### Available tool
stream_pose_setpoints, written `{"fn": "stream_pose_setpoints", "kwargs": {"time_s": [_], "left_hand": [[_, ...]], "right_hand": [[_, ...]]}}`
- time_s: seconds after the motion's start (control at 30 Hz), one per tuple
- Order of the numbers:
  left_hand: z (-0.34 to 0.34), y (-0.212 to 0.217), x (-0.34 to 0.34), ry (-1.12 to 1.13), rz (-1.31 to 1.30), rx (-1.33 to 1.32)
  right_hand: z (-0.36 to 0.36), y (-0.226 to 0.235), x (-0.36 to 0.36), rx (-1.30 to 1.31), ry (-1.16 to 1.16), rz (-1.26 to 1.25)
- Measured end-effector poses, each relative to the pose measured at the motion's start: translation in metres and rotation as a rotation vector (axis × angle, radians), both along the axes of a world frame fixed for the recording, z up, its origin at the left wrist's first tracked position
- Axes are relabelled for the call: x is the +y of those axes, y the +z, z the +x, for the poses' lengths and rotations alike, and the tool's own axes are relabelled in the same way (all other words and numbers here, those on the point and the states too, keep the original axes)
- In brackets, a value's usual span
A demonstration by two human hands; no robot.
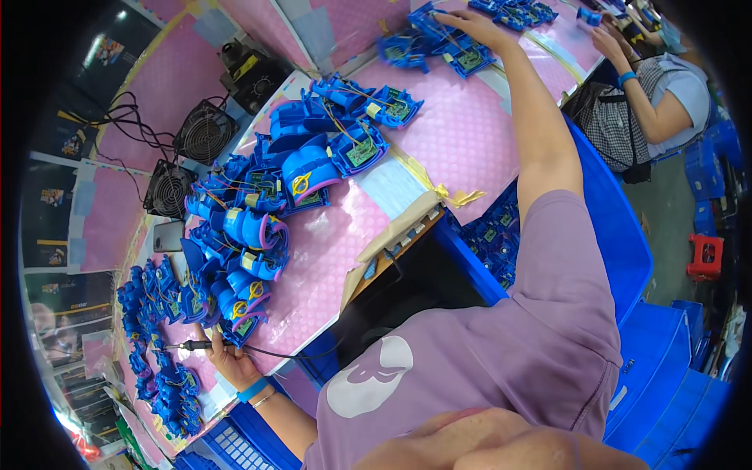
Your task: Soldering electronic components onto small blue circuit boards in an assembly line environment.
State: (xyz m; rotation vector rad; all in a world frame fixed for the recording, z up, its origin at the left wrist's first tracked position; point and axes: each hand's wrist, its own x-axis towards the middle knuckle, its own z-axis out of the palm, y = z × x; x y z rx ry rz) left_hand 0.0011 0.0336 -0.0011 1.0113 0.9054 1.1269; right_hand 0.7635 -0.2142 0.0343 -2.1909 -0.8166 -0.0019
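My left hand [227, 359], with a blue wristband, is at the lower left and grips a black soldering iron [192, 345] whose cable [305, 354] trails to the right. Its tip points at a row of blue plastic housings [157, 368]. A big pile of blue fan housings with green circuit boards and wires [258, 227] lies just above that hand on the pink bubble mat [462, 133]. My right arm stretches to the far top, where my right hand [479, 27] lies with fingers spread on another group of blue housings [462, 55].
Two black fans [204, 131] and a black box [252, 72] stand at the left. Another person in checked clothing [627, 110] works at the top right. Blue crates [666, 352] and a red stool [705, 256] are on the right. A bin of parts [493, 239] sits under the table edge.
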Motion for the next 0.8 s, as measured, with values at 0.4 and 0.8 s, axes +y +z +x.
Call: {"fn": "stream_pose_setpoints", "kwargs": {"time_s": [0.4, 0.8], "left_hand": [[0.004, 0.003, 0.0, 0.055, -0.003, 0.037], [0.013, 0.012, -0.008, 0.104, -0.094, 0.018]], "right_hand": [[-0.101, 0.01, -0.002, -0.061, 0.257, -0.045], [-0.145, 0.022, 0.009, 0.122, 0.299, -0.122]]}}
